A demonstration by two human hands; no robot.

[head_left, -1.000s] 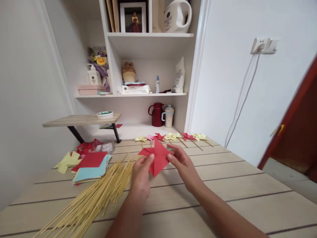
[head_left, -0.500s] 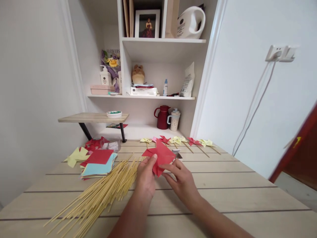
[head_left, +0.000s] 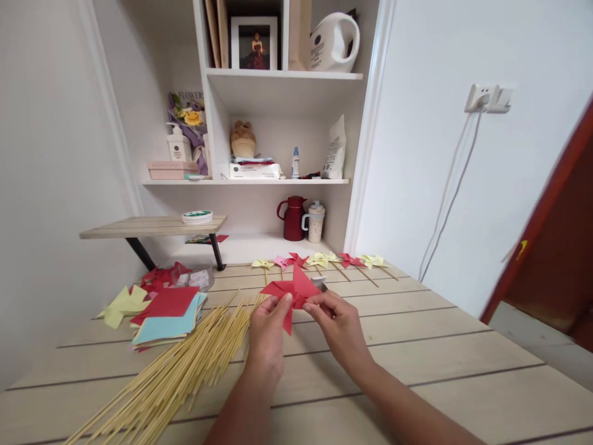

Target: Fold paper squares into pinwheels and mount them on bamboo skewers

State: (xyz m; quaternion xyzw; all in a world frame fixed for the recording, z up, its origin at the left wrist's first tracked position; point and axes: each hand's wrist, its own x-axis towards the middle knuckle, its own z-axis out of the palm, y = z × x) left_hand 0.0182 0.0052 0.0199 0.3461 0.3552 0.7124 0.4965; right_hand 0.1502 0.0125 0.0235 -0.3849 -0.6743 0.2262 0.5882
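Observation:
Above the table I hold up a red paper pinwheel point(head_left: 302, 285), its pointed blades spread out. My left hand point(head_left: 270, 330) is closed on its lower left part, the thumb lying on the paper. The thumb and fingers of my right hand point(head_left: 338, 321) pinch its right side. No stick shows on this pinwheel. Just left of my left hand lies a loose heap of thin wooden sticks point(head_left: 185, 371). Behind my right hand a small shiny object point(head_left: 319, 283) is partly hidden.
Several finished pinwheels on sticks point(head_left: 354, 261) lie in a row at the table's back. To the left are stacked coloured paper squares point(head_left: 169, 324), a yellow paper pinwheel point(head_left: 124, 305), red paper pieces point(head_left: 162, 278) and a clear plastic box point(head_left: 199, 276). A raised wooden shelf point(head_left: 139, 227) stands behind them.
My right fingers have moved up along the pinwheel's right side, and its right part is now folded in toward the centre. The camera view has turned slightly right.

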